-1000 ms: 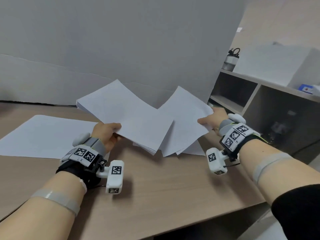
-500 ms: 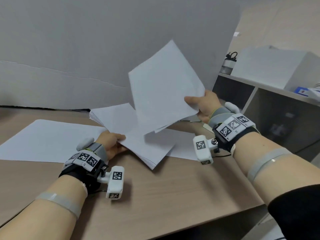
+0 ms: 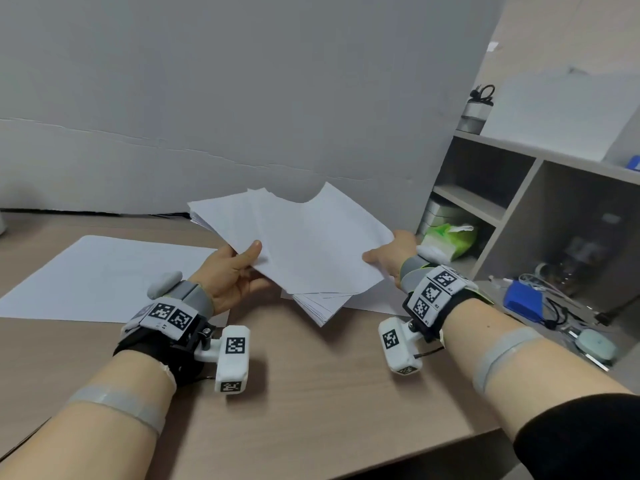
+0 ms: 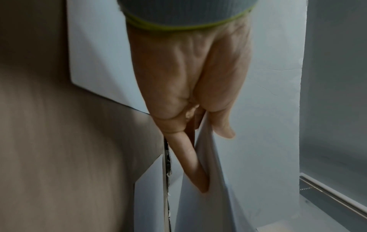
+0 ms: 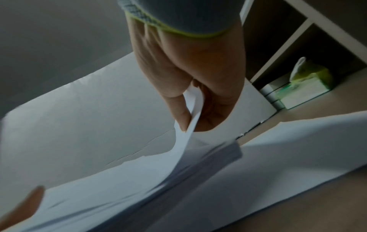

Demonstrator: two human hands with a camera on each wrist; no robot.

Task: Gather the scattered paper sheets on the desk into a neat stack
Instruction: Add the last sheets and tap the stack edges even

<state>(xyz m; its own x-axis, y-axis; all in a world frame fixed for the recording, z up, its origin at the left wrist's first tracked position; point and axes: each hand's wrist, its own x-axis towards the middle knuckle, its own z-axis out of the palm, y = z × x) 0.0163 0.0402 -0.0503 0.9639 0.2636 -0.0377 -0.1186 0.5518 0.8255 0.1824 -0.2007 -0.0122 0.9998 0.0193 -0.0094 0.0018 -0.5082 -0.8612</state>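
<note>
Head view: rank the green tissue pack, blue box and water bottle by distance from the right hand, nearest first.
From the right hand:
1. Green tissue pack, just beyond it in the lower shelf bay.
2. Blue box, to its right on the side surface.
3. Water bottle, atop the shelf unit.

There are two hands: one left hand (image 3: 231, 271) and one right hand (image 3: 393, 258). They hold one bunch of paper sheets (image 3: 304, 247); the sheets are too many and too close to count. One big sheet (image 3: 104, 271) lies on the desk (image 3: 311, 382) at 9 o'clock. One more sheet (image 3: 377, 301) peeks out under the bunch. One green tissue pack (image 3: 450, 237) sits at 3 o'clock. One bottle (image 3: 476, 110) stands at 1 o'clock.
</note>
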